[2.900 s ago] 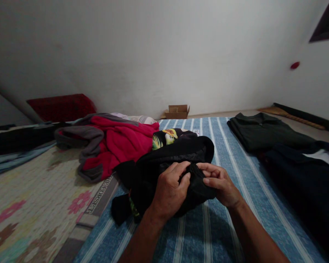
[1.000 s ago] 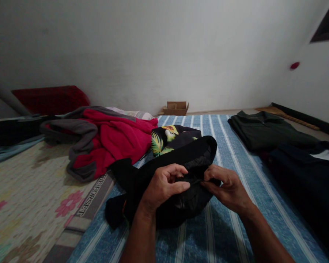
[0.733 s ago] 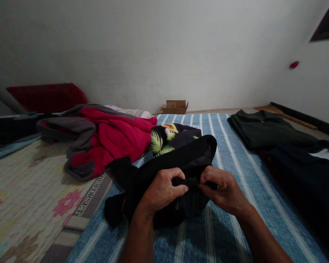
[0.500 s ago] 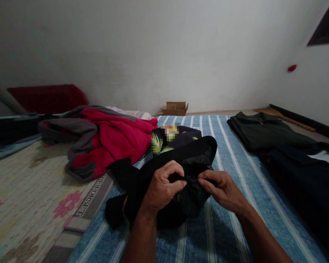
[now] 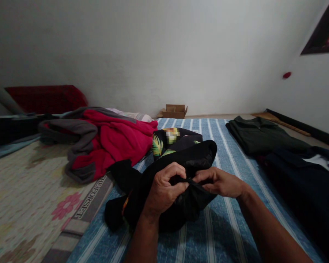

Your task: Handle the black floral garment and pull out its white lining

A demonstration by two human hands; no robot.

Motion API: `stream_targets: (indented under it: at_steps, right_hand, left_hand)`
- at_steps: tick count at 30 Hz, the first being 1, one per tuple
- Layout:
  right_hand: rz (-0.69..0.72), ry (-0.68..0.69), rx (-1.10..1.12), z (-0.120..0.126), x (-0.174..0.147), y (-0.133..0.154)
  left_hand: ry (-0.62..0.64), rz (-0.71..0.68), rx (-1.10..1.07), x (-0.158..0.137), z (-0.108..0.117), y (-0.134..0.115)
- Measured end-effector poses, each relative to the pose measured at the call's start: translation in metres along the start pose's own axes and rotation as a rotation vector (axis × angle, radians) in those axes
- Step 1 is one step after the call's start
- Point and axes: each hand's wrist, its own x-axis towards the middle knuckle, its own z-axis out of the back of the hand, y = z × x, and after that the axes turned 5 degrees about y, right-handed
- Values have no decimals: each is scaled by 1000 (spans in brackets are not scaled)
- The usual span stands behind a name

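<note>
Black garment (image 5: 181,171) bunched mid-way across the blue striped mat (image 5: 230,226), near its left edge. My left hand (image 5: 164,190) has fingers curled tight, pinching a fold of it; my right hand (image 5: 222,181) pinches the same fold just beside. Red and grey jacket (image 5: 106,140) lies past the left edge. Dark green shirt (image 5: 260,135) lies flat toward the far right corner.
</note>
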Motion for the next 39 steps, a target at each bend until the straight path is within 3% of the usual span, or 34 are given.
stream_targets:
  at_steps: [7,13,16,20,22,24,27,31,35,39]
  right_hand:
    - [-125,88,275,1,9,-4]
    - [-156,77,226,-6,17,-1]
    - [-69,-120,-17,-10,17,3]
    - [187,-579,-683,-16,12,1]
    - [282,-680,-899,-20,8,-4]
    - [326,-742,-958,-25,4,-11]
    - [338,-850,-867,-32,-2,-23]
    - [307,-938,-587,-39,-7,-38]
    - [308,-936,-201,-45,-5,-43]
    - [332,-923,67,-47,0,-37]
  left_hand:
    - [-16,-14,-41,0,0,-4]
    - [-7,18,-29,0,0,-6]
    - [-29,26,2,0,3,-6]
    - [-10,86,63,-1,6,-9]
    - [34,124,70,-2,6,-12]
    - [77,150,67,-2,6,-15]
    - [124,193,52,-2,3,-17]
    - [150,329,-60,-2,-6,-14]
    - [124,437,-138,-1,-17,-10]
    - [94,425,-108,1,-24,-9]
